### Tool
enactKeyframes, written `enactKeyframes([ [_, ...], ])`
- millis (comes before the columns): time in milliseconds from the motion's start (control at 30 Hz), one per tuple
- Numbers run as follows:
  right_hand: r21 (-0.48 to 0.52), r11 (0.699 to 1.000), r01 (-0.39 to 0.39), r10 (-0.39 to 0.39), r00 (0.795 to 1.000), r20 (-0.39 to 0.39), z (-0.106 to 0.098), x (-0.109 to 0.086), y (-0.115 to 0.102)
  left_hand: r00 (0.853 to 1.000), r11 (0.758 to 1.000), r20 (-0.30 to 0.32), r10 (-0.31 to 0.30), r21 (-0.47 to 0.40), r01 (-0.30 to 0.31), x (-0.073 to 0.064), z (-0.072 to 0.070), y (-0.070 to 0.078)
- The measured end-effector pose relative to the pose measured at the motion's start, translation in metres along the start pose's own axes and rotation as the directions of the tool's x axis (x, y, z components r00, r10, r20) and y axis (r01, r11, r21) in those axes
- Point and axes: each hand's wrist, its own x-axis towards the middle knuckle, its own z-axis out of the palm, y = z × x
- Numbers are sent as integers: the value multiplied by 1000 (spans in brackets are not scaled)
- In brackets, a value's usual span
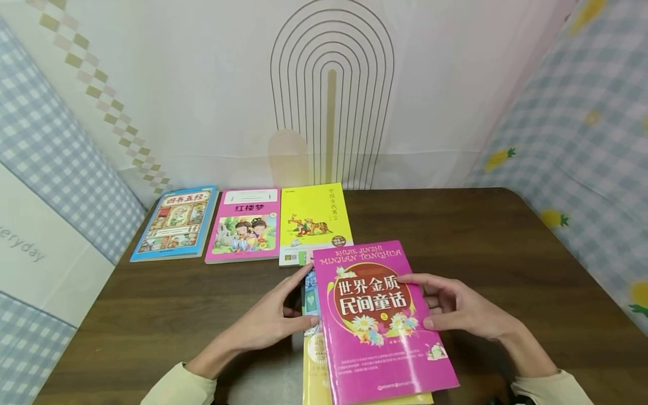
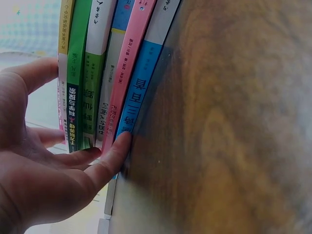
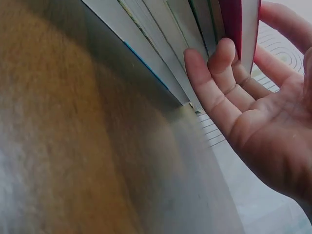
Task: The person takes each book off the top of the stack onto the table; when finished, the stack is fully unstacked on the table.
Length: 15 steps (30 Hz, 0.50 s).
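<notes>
A magenta storybook (image 1: 374, 343) lies slightly askew on a stack of several books, covering much of a yellow-and-blue book (image 1: 316, 371). My right hand (image 1: 468, 306) grips its right edge: the index finger lies on the cover, and the other fingers bend against the edge. In the right wrist view, those fingers (image 3: 202, 73) are beside the page edges (image 3: 170, 53). My left hand (image 1: 270, 315) touches the stack's left side. Its fingers spread across the coloured spines (image 2: 109, 83) in the left wrist view, one fingertip on the lowest, blue-and-white spine (image 2: 139, 87).
Behind the stack, a blue book (image 1: 177, 222), a pink book (image 1: 243, 225) and a yellow book (image 1: 314, 216) lie in a row. The yellow one is right by the stack's far end. A patterned cloth (image 1: 217, 84) hangs behind the dark wooden table (image 1: 445, 225).
</notes>
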Motion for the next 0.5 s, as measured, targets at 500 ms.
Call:
enactKeyframes([
  [500,50,998,-33,33,999,14,-7,-1,5,998,999,53,27,33,-29,1,1,-1],
])
